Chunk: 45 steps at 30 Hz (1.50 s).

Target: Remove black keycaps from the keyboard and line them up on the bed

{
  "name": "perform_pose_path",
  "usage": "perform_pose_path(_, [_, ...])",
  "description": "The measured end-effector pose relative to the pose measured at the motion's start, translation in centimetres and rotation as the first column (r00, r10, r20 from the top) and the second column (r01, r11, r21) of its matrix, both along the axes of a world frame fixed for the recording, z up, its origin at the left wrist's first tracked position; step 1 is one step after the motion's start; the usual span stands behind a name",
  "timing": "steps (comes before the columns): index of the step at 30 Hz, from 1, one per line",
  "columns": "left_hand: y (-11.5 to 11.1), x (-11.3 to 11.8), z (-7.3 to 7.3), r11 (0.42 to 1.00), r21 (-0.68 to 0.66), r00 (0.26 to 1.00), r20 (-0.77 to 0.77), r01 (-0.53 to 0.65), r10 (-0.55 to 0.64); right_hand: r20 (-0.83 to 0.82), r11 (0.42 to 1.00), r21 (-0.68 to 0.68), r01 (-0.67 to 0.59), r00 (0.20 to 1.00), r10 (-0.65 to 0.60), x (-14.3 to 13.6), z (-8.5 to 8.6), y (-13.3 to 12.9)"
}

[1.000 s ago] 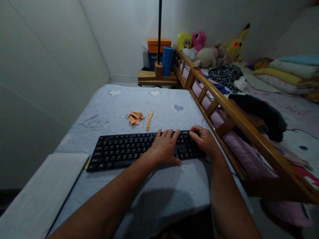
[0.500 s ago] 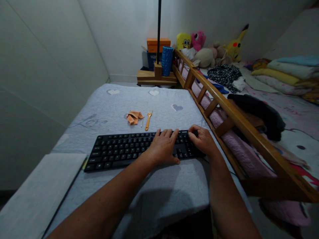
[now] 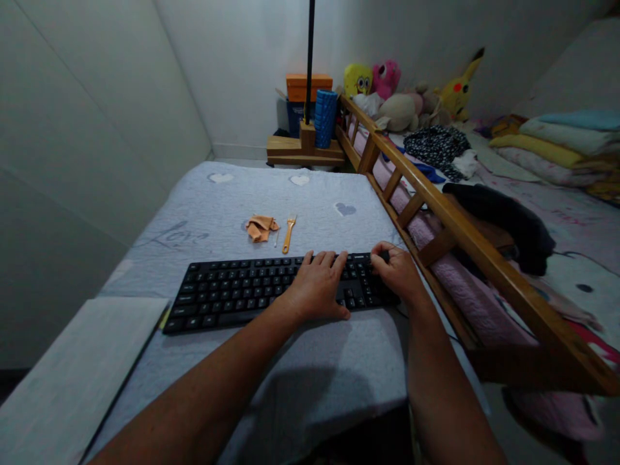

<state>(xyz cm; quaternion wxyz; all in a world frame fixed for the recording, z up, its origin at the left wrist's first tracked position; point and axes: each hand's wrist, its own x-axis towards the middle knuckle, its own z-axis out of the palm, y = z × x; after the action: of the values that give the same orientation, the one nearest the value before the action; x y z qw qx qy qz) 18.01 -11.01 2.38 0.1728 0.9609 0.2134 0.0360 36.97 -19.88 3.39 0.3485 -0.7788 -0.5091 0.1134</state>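
A black keyboard (image 3: 232, 290) lies at a slight slant on the cloth-covered table. Across its right half rests my left hand (image 3: 317, 281), open, fingers spread to the far edge and thumb by the near edge. My right hand (image 3: 398, 268) is over the keyboard's right end, thumb and index finger pinched together. Something dark shows at the pinch, too small to make out. Beyond the keyboard lie a crumpled orange-brown cloth (image 3: 261, 228), a cotton swab (image 3: 276, 239) and a small brush (image 3: 288, 234) with a yellow-orange handle.
A pale flat board (image 3: 82, 361) is at the left. A wooden bed rail (image 3: 436, 200) runs along the table's right side, with bedding and plush toys behind it. At the far end stand a black pole (image 3: 310, 58), a blue foam roller (image 3: 325, 119) and an orange box (image 3: 308, 86).
My right hand has shifted slightly to the right at the keyboard's end, its fingers still pinched. My left hand stays in place on the keys.
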Motion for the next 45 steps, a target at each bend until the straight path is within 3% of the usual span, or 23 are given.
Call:
perform_pose_path(9, [0.05, 0.0, -0.16, 1.0, 0.009, 1.0, -0.002, 0.009, -0.009, 0.048, 0.997, 0.065, -0.042, 0.998, 0.039, -0.09, 0.21, -0.11])
perform_pose_path(39, [0.01, 0.05, 0.11, 0.999, 0.032, 1.0, -0.002, 0.01, -0.01, -0.059, 0.993, 0.026, -0.115, 0.991, 0.116, 0.02, -0.22, -0.14])
perform_pose_path(45, [0.07, 0.06, -0.12, 0.999, 0.032, 1.0, 0.007, 0.012, -0.012, 0.022, 0.988, 0.027, -0.154, 0.988, 0.153, -0.44, 0.15, -0.01])
